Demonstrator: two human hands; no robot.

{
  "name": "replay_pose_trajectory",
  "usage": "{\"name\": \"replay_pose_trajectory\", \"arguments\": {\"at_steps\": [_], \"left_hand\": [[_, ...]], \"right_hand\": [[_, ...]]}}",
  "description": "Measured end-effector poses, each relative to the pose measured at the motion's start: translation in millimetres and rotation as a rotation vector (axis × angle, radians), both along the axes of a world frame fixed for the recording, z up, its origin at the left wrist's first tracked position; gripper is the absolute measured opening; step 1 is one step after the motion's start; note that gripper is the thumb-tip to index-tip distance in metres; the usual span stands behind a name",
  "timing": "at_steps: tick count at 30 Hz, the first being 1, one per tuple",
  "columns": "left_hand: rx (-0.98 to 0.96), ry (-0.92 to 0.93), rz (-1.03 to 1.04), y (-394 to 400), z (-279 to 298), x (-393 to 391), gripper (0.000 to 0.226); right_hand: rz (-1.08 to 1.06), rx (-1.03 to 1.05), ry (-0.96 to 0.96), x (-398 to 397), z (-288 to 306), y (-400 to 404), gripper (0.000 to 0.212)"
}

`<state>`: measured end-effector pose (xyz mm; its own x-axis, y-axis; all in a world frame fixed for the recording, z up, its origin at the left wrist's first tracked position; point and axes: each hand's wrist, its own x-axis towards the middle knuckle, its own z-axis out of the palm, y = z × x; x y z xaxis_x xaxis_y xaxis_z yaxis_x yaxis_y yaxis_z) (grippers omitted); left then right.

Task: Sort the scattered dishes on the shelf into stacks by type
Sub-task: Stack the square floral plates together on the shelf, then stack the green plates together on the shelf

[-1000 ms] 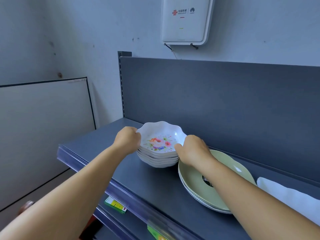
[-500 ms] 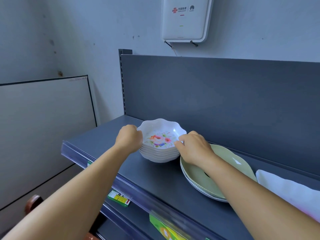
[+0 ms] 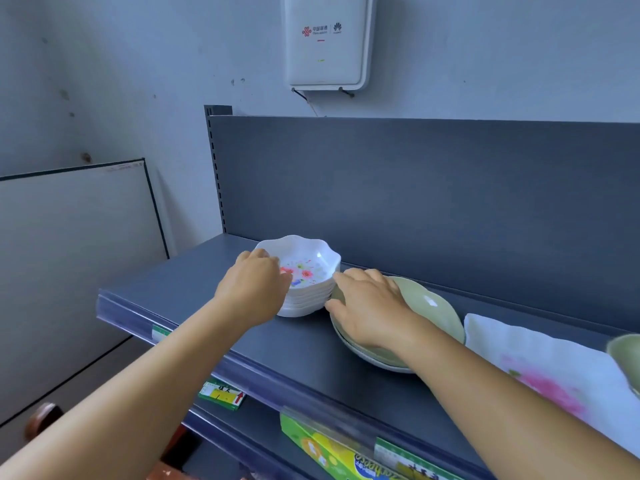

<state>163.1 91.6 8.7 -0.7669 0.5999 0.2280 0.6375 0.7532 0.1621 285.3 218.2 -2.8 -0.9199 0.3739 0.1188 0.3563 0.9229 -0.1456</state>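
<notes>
A stack of white scalloped bowls [image 3: 311, 268] with a flower print stands on the grey shelf [image 3: 294, 355] near the back panel. My left hand [image 3: 254, 287] curls over the stack's left rim and side. My right hand [image 3: 370, 308] lies with fingers spread on a stack of pale green plates [image 3: 429, 306] just right of the bowls, its fingertips touching the bowls' right side. Further right lies a white rectangular dish with a pink flower [image 3: 554, 372]. Another green dish [image 3: 627, 355] shows at the right edge.
The shelf's grey back panel [image 3: 415, 202] rises right behind the dishes. A white wall box [image 3: 327, 43] hangs above. On the lower shelf lie a green-yellow box [image 3: 221, 393] and a bright carton [image 3: 329, 452]. A white board [image 3: 76, 254] leans at left.
The bowl stack sits further back on the shelf. My right hand has let go of the bowl rim and flattened onto the green plates. My left hand stays on the stack.
</notes>
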Motion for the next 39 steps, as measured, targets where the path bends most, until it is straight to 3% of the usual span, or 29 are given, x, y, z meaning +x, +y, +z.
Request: {"name": "replay_pose_trajectory", "arguments": {"at_steps": [4, 11, 15, 22, 27, 31, 34, 39], "left_hand": [[-0.023, 0.025, -0.185, 7, -2, 35, 0.037], [-0.028, 0.064, -0.401, 25, -3, 107, 0.025], [0.014, 0.079, -0.547, 37, -7, 146, 0.039], [-0.047, 0.054, -0.663, 67, -24, 197, 0.034], [-0.163, 0.103, -0.655, 83, -35, 212, 0.033], [-0.211, 0.237, -0.612, 92, -38, 219, 0.028], [-0.235, 0.207, -0.530, 99, -41, 218, 0.024], [-0.195, 0.071, -0.448, 103, -45, 216, 0.012]], "right_hand": [[-0.029, 0.001, 0.024, 37, 2, -1, 0.047], [-0.195, 0.019, 0.054, 115, -3, 1, 0.037], [-0.282, 0.014, 0.087, 159, -9, 5, 0.027], [-0.458, -0.034, 0.061, 222, -19, 19, 0.024], [-0.569, -0.085, 0.048, 258, -25, 38, 0.044], [-0.664, -0.151, 0.091, 274, -34, 53, 0.020], [-0.670, -0.188, 0.110, 276, -41, 61, 0.034], [-0.674, -0.249, 0.153, 274, -47, 71, 0.035]]}}
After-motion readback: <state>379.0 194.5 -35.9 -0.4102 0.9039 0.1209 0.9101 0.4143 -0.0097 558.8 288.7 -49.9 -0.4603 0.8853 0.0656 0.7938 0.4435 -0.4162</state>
